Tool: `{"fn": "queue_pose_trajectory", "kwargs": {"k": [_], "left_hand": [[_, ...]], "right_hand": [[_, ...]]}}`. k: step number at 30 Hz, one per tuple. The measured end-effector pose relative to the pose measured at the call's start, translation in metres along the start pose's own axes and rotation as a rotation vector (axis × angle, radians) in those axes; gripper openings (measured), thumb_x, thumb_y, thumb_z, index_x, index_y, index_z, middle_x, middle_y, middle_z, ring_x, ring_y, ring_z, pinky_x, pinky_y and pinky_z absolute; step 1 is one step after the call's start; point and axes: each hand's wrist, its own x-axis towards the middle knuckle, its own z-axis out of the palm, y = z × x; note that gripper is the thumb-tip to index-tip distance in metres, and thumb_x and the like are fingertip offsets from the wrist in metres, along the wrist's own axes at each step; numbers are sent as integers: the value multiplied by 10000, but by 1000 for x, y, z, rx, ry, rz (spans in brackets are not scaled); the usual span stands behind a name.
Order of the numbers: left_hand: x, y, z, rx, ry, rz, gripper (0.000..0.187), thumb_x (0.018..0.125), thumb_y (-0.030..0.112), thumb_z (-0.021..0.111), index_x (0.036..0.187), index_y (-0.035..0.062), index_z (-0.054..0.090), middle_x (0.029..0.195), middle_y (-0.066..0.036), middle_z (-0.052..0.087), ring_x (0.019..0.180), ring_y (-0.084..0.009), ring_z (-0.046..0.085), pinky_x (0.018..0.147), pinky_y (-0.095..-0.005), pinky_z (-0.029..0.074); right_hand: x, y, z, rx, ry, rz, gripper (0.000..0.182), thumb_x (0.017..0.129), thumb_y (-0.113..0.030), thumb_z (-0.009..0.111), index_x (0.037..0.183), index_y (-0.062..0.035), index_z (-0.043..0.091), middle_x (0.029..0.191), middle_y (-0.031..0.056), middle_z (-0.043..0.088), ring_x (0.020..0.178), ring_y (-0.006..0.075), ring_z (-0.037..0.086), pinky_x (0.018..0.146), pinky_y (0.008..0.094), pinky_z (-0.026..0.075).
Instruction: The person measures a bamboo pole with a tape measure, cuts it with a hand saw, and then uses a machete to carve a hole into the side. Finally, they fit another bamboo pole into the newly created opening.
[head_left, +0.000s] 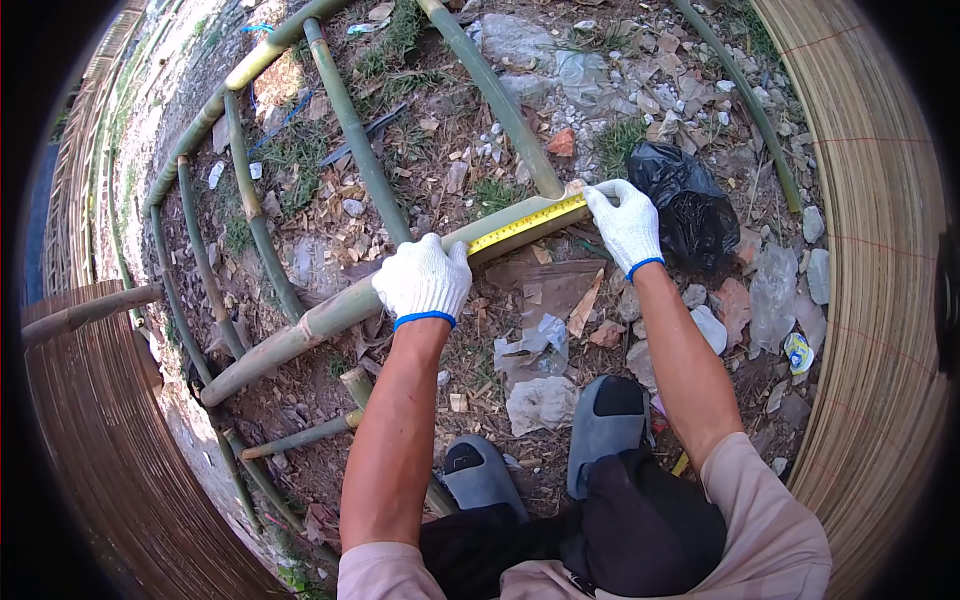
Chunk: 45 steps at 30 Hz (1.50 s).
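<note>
A yellow tape measure (525, 223) lies stretched along a thick bamboo pole (345, 308), near the pole's right end. My left hand (425, 278), in a white knitted glove with a blue cuff, is closed round the pole and the tape's left end. In a matching glove, my right hand (623, 225) pinches the other end of the tape at the pole's right tip. Thinner green bamboo poles (357, 140) run up from the thick one to another long bamboo pole (255, 62) at the upper left.
A black plastic bag (685, 205) lies just right of my right hand. Rolled slatted bamboo (870, 230) stands along the right edge, and brown slats (120, 450) fill the lower left. Stones, wood chips and plastic scraps litter the ground around my grey sandals (607, 430).
</note>
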Motion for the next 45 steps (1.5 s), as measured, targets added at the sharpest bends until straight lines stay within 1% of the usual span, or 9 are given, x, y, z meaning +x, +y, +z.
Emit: {"fn": "queue_pose_trajectory", "kwargs": {"k": [5,8,10,12,15,22,34,38,45], "left_hand": [[3,-1,0,-21,-32,5,483,979,531,619,1027,73,765,929,-216,772,894,-421,759,792,-513,601],[4,-1,-2,-23,-44,-5,472,977,525,625,1023,78,768,928,-216,773,895,-421,760,789,-513,602],[5,-1,1,-27,-45,-23,454,965,535,649,1028,107,785,942,-191,773,912,-406,759,796,-514,590],[5,0,2,-28,-47,-37,437,953,545,674,1034,136,802,957,-165,773,930,-392,758,803,-515,579],[4,1,3,-24,-35,-46,438,952,548,674,1043,139,801,963,-163,769,940,-386,754,806,-516,575],[4,-1,2,-20,-28,-26,443,965,531,650,1035,115,786,952,-187,771,925,-400,758,802,-515,591],[2,-1,-1,-43,-25,-12,444,973,499,641,1012,74,762,943,-219,771,899,-416,758,790,-513,605],[2,-1,-1,-62,-11,-25,443,966,494,653,984,65,765,933,-225,769,898,-419,757,791,-519,603],[3,-1,2,-41,-8,-33,443,954,524,677,1034,103,791,959,-194,776,920,-403,765,784,-512,607]], "right_hand": [[-7,-4,4,-29,64,-28,357,957,-359,744,1076,-22,761,989,180,779,937,310,760,847,402,581],[-22,-9,9,-105,273,-208,289,976,-294,719,1111,-39,739,981,175,768,884,334,752,811,417,586],[-43,-23,15,-17,177,-377,257,988,-241,691,1145,-45,743,1024,192,766,893,349,758,802,417,595],[-67,-35,23,0,-105,-226,368,981,-244,690,1283,-33,708,1074,240,758,953,370,760,849,433,595],[-83,-37,43,41,-184,-211,441,987,-272,662,1362,-39,669,1131,282,734,1036,434,729,909,474,580],[-82,-32,48,22,-188,-208,458,990,-253,635,1408,-66,647,1178,285,715,1105,464,686,951,499,567],[-86,-36,41,2,-313,-148,525,991,-285,637,1478,-96,588,1119,302,713,1037,482,694,905,526,557],[-85,-27,46,-1,-286,-214,535,997,-306,627,1491,-107,575,1116,305,713,1034,485,693,908,529,555],[-86,-35,38,-19,-358,-150,523,1000,-302,631,1480,-100,583,1141,300,713,1043,473,698,910,525,559]]}}
